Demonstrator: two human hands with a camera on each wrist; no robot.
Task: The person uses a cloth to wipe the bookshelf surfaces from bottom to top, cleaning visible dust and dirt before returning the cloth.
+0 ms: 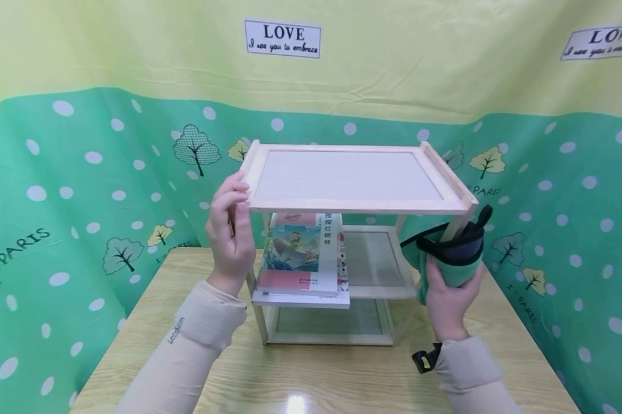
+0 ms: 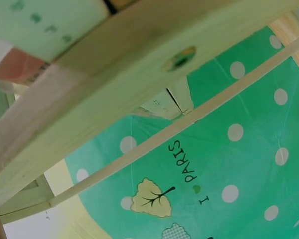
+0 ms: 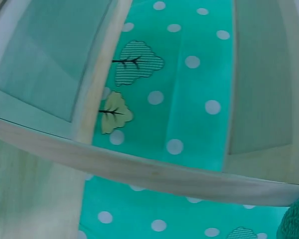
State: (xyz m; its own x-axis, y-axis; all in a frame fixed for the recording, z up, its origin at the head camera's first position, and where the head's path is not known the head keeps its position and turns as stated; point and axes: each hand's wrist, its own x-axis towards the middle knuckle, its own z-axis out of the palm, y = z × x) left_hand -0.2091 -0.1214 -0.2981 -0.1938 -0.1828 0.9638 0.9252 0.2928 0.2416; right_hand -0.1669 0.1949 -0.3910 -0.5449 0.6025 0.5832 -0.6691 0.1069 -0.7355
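Note:
A pale wooden three-tier shelf rack (image 1: 347, 205) stands on the table. My left hand (image 1: 231, 230) holds the left side of its top board, fingertips on the side rail and thumb near the front corner. In the right hand (image 1: 449, 302) is a green fuzzy cloth (image 1: 458, 275) with black edging, a dark inner side and a black loop. It is bunched around the rack's front right post (image 1: 457, 225), just below the top board. Only a green knitted-looking edge of the cloth (image 3: 295, 221) shows in the right wrist view.
Several books (image 1: 300, 253) lie stacked on the left of the middle shelf (image 1: 375, 259), jutting past its front edge. Below is the bottom shelf (image 1: 331, 319). The wooden table (image 1: 290, 374) meets a green and yellow curtain (image 1: 83, 201) behind and at both sides.

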